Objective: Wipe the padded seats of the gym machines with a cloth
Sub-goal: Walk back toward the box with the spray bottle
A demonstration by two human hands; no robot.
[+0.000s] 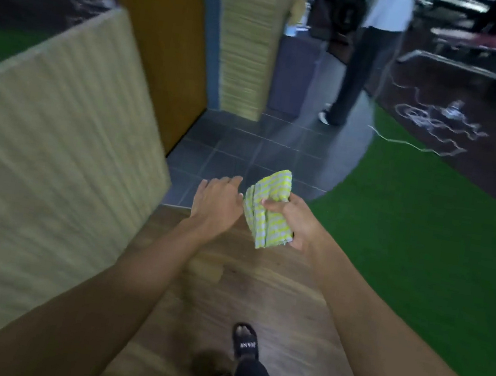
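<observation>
A folded yellow-and-white striped cloth [267, 208] is gripped in my right hand [294, 220] at the middle of the view, above the floor. My left hand [216, 201] hovers just left of the cloth with its fingers spread, holding nothing. A gym bench with a red padded seat [481, 39] stands far off at the top right, blurred. Both my forearms reach forward from the bottom of the view.
A pale ribbed partition [49, 144] fills the left side. Ahead rise an orange panel [161, 48] and a ribbed pillar [248, 38]. A person [369, 61] stands beyond on grey tiles [245, 152]. Green turf [423, 244] spreads to the right, with a white cable [434, 124] coiled further back.
</observation>
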